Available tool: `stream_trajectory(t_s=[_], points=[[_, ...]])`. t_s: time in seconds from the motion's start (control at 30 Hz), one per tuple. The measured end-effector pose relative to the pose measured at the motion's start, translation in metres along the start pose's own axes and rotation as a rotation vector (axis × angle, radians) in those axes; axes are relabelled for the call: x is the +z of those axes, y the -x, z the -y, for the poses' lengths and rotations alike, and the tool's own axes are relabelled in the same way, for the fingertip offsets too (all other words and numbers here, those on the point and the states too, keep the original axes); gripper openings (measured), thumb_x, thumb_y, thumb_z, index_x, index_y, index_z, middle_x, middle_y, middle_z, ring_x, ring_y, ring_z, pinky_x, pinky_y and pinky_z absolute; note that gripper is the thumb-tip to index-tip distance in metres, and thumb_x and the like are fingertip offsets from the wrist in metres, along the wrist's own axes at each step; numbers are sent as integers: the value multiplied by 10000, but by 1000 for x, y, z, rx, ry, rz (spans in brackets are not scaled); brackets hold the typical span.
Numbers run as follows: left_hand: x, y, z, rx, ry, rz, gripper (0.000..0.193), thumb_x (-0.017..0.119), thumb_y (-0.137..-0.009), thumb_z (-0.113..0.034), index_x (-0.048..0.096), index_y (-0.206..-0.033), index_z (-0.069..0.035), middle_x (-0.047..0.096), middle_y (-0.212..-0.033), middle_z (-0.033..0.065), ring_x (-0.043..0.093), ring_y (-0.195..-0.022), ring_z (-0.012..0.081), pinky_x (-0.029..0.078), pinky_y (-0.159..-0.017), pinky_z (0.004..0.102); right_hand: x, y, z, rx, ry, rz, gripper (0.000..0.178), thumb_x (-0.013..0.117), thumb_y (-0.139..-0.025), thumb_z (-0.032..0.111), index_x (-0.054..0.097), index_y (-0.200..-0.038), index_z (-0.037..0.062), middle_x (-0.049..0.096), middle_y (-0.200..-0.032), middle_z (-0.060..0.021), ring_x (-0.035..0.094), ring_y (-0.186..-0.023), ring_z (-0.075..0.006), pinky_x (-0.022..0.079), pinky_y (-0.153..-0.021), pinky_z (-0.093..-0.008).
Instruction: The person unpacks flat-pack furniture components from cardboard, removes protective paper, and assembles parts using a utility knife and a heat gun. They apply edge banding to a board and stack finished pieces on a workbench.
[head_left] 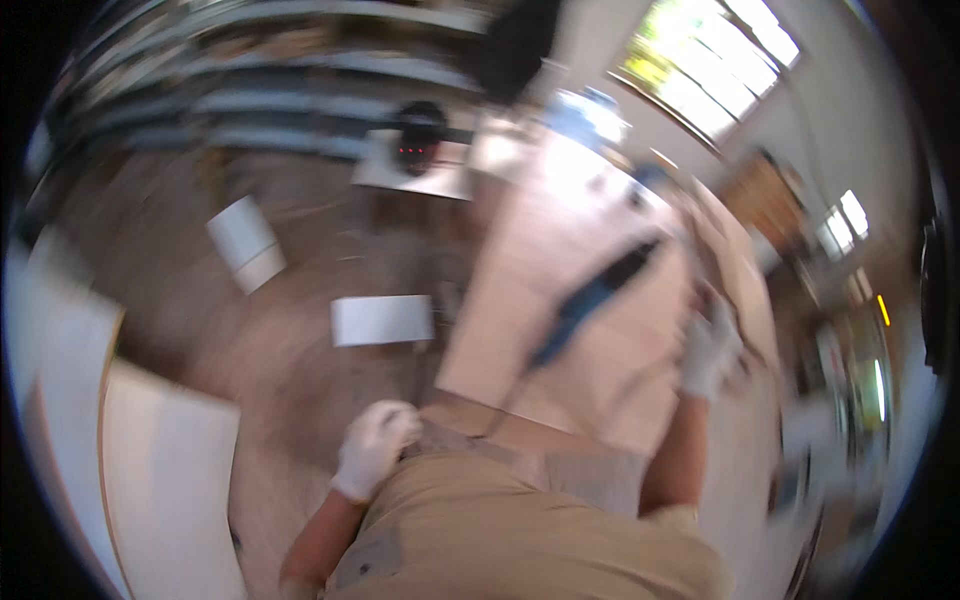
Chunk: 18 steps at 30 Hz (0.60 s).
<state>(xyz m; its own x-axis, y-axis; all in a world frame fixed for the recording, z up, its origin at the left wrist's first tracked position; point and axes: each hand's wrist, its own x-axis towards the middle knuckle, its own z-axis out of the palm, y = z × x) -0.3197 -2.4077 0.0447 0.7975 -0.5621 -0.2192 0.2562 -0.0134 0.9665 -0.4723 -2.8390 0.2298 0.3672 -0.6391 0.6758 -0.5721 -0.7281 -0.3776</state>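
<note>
A pale pinkish board [500,330] covers the bench in front of me. On it lies a long blue and black power tool [590,305], its cord trailing toward me; blur hides its exact kind. My right hand [710,345], in a white glove, is at the board's right side, apart from the tool. Motion smears its fingers, and a dark shape shows beside them that I cannot make out. My left hand [378,448], also gloved in white, hangs near my thigh by the near left corner of the board. Its fingers look curled, with their inner side hidden.
White rectangular pieces [382,320] lie at left over the brown floor. Large pale panels [170,480] stand at lower left. A dark round device with red lights [420,140] sits at the back, before long shelves [280,100]. Blue-tinted clear containers [590,118] stand at the bench's far end.
</note>
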Motion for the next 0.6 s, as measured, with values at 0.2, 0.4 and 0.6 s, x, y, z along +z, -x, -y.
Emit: stream_trajectory(t_s=[0.2,0.4,0.6], points=[[18,-7,6,-155,7,57,205,616,-1060,-168,673,-1131,15,742,-929,90,698,-804,142,584,-734,305,-34,15,43,196,-49,-17,384,845,-906,244,758,-1175,-16,761,-902,-175,747,-823,-239,574,-775,-350],[19,-23,0,-141,-14,151,203,614,-1064,-175,674,-1132,6,743,-949,86,708,-835,146,587,-780,311,-34,23,57,138,-79,3,366,845,-907,216,751,-1170,-20,763,-928,-171,746,-806,-256,581,-765,-354],[24,-33,-3,-144,-26,204,197,610,-1064,-173,671,-1126,3,742,-954,84,709,-846,145,586,-794,311,-23,25,70,99,-117,52,375,849,-906,208,736,-1185,-18,777,-997,-200,779,-885,-284,604,-806,-362]])
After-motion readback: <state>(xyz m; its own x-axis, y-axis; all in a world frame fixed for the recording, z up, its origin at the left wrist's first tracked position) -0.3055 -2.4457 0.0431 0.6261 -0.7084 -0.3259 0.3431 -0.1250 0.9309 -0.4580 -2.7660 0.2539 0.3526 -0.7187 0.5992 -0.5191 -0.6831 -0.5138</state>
